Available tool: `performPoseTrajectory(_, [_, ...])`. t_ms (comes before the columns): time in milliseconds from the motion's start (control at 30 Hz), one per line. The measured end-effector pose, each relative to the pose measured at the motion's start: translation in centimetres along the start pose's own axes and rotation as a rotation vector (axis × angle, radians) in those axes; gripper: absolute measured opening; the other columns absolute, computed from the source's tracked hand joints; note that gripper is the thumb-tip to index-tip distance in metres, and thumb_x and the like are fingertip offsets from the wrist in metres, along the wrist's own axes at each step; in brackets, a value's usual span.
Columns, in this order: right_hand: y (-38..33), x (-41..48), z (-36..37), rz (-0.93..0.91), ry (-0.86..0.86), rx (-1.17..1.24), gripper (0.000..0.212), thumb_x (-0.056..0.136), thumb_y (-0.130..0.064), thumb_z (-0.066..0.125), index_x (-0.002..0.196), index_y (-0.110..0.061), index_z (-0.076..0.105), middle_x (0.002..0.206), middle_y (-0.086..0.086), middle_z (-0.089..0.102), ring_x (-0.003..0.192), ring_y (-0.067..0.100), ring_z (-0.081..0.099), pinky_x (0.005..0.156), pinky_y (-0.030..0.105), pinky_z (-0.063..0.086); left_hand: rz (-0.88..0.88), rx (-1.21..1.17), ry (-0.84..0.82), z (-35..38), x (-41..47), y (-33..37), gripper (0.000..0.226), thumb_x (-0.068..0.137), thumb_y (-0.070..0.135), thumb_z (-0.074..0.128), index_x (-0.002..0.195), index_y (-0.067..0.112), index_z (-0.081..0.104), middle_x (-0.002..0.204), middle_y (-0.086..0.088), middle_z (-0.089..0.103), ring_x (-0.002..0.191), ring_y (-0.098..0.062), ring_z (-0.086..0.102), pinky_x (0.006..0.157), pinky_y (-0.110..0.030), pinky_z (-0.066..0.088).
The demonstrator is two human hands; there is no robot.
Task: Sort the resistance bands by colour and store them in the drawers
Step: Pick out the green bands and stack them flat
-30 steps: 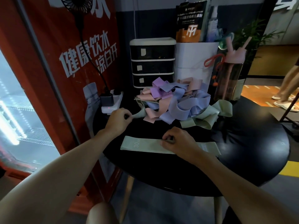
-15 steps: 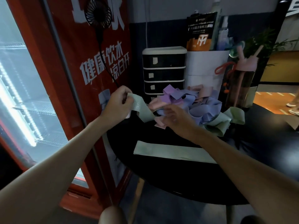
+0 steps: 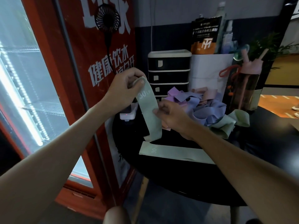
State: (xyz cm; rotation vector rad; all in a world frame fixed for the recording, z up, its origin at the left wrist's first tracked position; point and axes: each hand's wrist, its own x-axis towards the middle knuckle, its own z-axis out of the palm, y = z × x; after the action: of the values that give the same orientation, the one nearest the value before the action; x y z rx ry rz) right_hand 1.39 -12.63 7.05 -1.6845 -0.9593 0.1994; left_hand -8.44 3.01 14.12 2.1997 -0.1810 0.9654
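In front of the drawer unit (image 3: pixel 168 73), a little to its left, the left hand (image 3: pixel 127 88) holds up a pale green band (image 3: pixel 148 110) by its top end. The fingers and thumb are curled closed around the fabric. The band hangs down from this hand, it shows the print "30", and its lower end is folded just above the table (image 3: pixel 258 159). The right hand (image 3: pixel 171 115) is lower, in front of the bottom drawer. Its thumb and fingertips pinch the right edge of the same band near the middle, and the other fingers are bent.

A second green band (image 3: pixel 169 152) lies flat on the table, further in front of the drawer unit and nearer to the person. It is also marked "30", and the right forearm covers its right end. The pile of bands (image 3: pixel 208 107) lies in front and right of the drawer unit, with purple, blue, pink and green ones tangled together. The green ones hang out at the side of the pile away from the unit.

The drawers that I can see are all closed, and each one has a small pale label. Directly right of the unit stands a white bag (image 3: pixel 210 70), touching it or almost. Right of the bag there is a dark bottle (image 3: pixel 247 88) with a pink lid. A white power strip (image 3: pixel 127 114) lies in front and left of the unit, partly behind the left wrist.
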Motion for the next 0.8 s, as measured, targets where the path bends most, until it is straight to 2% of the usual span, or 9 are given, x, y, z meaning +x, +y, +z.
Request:
performPoseTrajectory(67, [-0.3, -0.5, -0.3, 0.017, 0.011, 0.037, 0.016, 0.1, -0.018, 0.053, 0.105, -0.003, 0.054, 0.086, 0.006, 0.067, 0.057, -0.002, 0.058, 0.051, 0.015, 0.042, -0.021, -0.011, 0.061, 0.1, 0.0, 0.3, 0.012, 0.1, 0.008, 0.055, 0.105, 0.002, 0.065, 0.088, -0.023, 0.069, 0.076, -0.034, 0.065, 0.064, -0.04, 0.053])
performPoseTrajectory(167, [-0.2, -1.0, -0.9, 0.027, -0.007, 0.07, 0.009, 0.099, -0.02, 0.055, 0.104, -0.013, 0.052, 0.087, 0.003, 0.071, 0.063, 0.002, 0.063, 0.055, 0.019, 0.046, -0.061, -0.03, 0.17, 0.3, 0.4, 0.1, 0.011, 0.1, 0.01, 0.055, 0.103, 0.006, 0.065, 0.082, -0.014, 0.07, 0.064, -0.015, 0.065, 0.056, -0.03, 0.053])
performPoseTrajectory(300, [0.4, -2.2, -2.4, 0.045, 0.004, 0.047, 0.012, 0.097, -0.018, 0.058, 0.108, -0.016, 0.054, 0.098, 0.004, 0.07, 0.079, 0.001, 0.066, 0.066, 0.017, 0.051, -0.103, -0.074, 0.267, 0.7, 0.7, -0.4, 0.011, 0.1, 0.015, 0.058, 0.103, 0.01, 0.067, 0.085, -0.014, 0.07, 0.064, -0.013, 0.067, 0.049, -0.026, 0.052])
performPoseTrajectory(367, [0.6, -2.9, -3.5, 0.028, 0.049, -0.033, 0.01, 0.097, -0.019, 0.057, 0.106, -0.014, 0.056, 0.085, -0.005, 0.066, 0.067, -0.011, 0.059, 0.061, 0.007, 0.044, -0.113, -0.082, 0.286, 1.3, 0.6, -0.4, 0.009, 0.1, 0.013, 0.058, 0.103, 0.009, 0.066, 0.082, -0.009, 0.068, 0.057, -0.008, 0.065, 0.043, -0.021, 0.048])
performPoseTrajectory(467, [1.3, -4.1, -5.2, 0.042, 0.097, -0.055, 0.014, 0.097, -0.019, 0.057, 0.104, -0.007, 0.06, 0.072, -0.007, 0.061, 0.059, -0.005, 0.052, 0.054, 0.009, 0.039, -0.147, -0.143, 0.332, 2.3, 0.4, -0.4, 0.01, 0.101, 0.012, 0.057, 0.103, 0.006, 0.065, 0.077, -0.008, 0.067, 0.049, -0.01, 0.063, 0.038, -0.023, 0.047])
performPoseTrajectory(567, [2.2, -5.6, -7.0, 0.112, 0.108, -0.1, 0.017, 0.095, -0.028, 0.06, 0.105, -0.015, 0.063, 0.078, -0.003, 0.07, 0.073, 0.012, 0.064, 0.065, 0.022, 0.048, -0.212, -0.19, 0.404, 2.9, 0.4, -1.3, 0.009, 0.101, 0.014, 0.057, 0.099, 0.013, 0.065, 0.077, -0.006, 0.068, 0.053, -0.013, 0.064, 0.04, -0.025, 0.048])
performPoseTrajectory(633, [2.8, -6.6, -8.2, 0.146, 0.095, -0.082, 0.015, 0.095, -0.028, 0.061, 0.105, -0.016, 0.064, 0.085, 0.005, 0.074, 0.084, 0.023, 0.069, 0.073, 0.031, 0.051, -0.237, -0.21, 0.44, 3.1, 0.2, -2.4, 0.01, 0.1, 0.017, 0.058, 0.097, 0.016, 0.067, 0.078, -0.004, 0.069, 0.061, -0.018, 0.067, 0.048, -0.031, 0.053])
performPoseTrajectory(700, [3.4, -7.7, -9.4, 0.167, 0.076, -0.058, 0.011, 0.096, -0.023, 0.06, 0.102, -0.015, 0.065, 0.085, 0.006, 0.074, 0.079, 0.016, 0.07, 0.069, 0.027, 0.051, -0.264, -0.214, 0.455, 3.5, -0.4, -3.3, 0.011, 0.098, 0.02, 0.059, 0.098, 0.015, 0.069, 0.077, -0.003, 0.07, 0.065, -0.023, 0.068, 0.055, -0.039, 0.057])
performPoseTrajectory(800, [5.0, -9.2, -11.3, 0.237, 0.097, -0.015, 0.011, 0.092, -0.017, 0.065, 0.102, -0.013, 0.065, 0.091, 0.009, 0.073, 0.082, 0.012, 0.068, 0.071, 0.022, 0.053, -0.321, -0.237, 0.441, 4.4, -2.0, -4.0, 0.015, 0.101, 0.018, 0.057, 0.103, 0.007, 0.067, 0.072, -0.006, 0.069, 0.05, -0.021, 0.064, 0.045, -0.033, 0.054])
